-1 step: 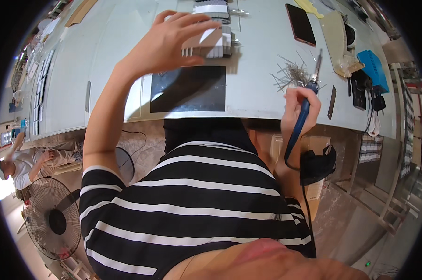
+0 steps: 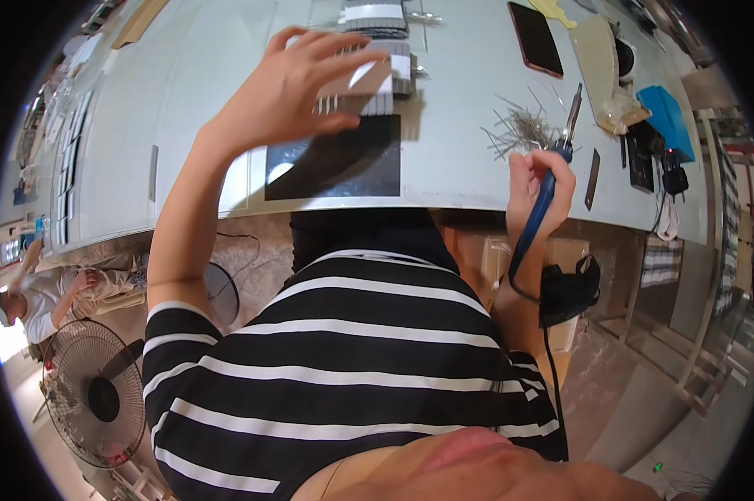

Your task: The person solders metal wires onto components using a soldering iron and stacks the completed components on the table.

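My left hand reaches over a flat row of grey-and-white strips, its fingers on the far side and its thumb on the near side. The hand hides much of the row. Just beyond, more grey-and-white strips lie in a stack, with another stack behind. Closer to me is a dark rectangular sheet, partly in the hand's shadow. Gripped in my right hand is a soldering iron with a blue handle, its metal tip pointing away from me. Thin wire pieces lie loose left of the tip.
A phone lies at the far right, near a blue box and black adapters. Thin metal strips lie on the table. The iron's cord hangs down beside my right arm. Left, a fan stands near a seated person.
My left hand has shifted slightly toward me and left, and the row of strips under it has come along, away from the stack. The soldering iron has barely moved.
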Motion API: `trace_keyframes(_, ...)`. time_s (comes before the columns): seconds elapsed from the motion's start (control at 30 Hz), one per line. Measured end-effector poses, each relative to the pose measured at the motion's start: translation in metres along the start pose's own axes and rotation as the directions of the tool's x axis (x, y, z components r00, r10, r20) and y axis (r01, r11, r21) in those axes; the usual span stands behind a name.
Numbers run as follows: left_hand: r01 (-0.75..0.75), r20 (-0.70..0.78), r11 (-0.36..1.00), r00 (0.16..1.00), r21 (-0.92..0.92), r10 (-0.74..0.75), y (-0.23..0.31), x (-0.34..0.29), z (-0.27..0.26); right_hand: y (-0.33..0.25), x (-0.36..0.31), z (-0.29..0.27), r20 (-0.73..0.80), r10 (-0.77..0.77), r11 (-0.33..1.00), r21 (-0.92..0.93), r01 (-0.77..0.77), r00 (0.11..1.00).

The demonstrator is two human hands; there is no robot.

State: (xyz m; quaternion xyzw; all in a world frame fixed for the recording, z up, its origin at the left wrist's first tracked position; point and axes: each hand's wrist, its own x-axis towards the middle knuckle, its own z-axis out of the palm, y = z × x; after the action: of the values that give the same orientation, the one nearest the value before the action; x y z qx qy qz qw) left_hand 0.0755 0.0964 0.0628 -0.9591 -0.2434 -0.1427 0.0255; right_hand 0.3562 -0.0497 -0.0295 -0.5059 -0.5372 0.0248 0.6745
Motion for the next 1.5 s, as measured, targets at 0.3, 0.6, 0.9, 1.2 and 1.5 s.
trace_keyframes(0.3, 0.084, 0.238, 0.982, 0.97, -0.171, -0.042, 0.037, -0.043, 0.015, 0.004, 0.023, 0.01, 0.224, 0.07, 0.796, -0.6, 0.081, 0.972)
trace_keyframes(0.6, 0.078, 0.137, 0.956, 0.99, -0.283, -0.04, 0.059, -0.039, 0.015, -0.01, 0.013, 0.024, 0.302, -0.065, 0.829, -0.515, 0.22, 0.951)
trace_keyframes(0.9, 0.1, -0.035, 0.952, 0.993, -0.288, -0.115, 0.112, 0.002, 0.053, -0.008, 0.013, 0.019, 0.334, 0.028, 0.868, -0.475, 0.142, 0.942)
trace_keyframes(1.2, 0.094, -0.11, 0.968, 0.986, -0.234, -0.123, 0.122, 0.036, 0.063, 0.011, 0.036, -0.024, 0.201, 0.02, 0.753, -0.648, 0.117, 0.979)
trace_keyframes(1.5, -0.026, 0.089, 0.982, 0.995, -0.188, 0.044, 0.125, 0.042, 0.064, 0.019, 0.04, -0.035, 0.339, -0.018, 0.758, -0.609, 0.234, 0.94)
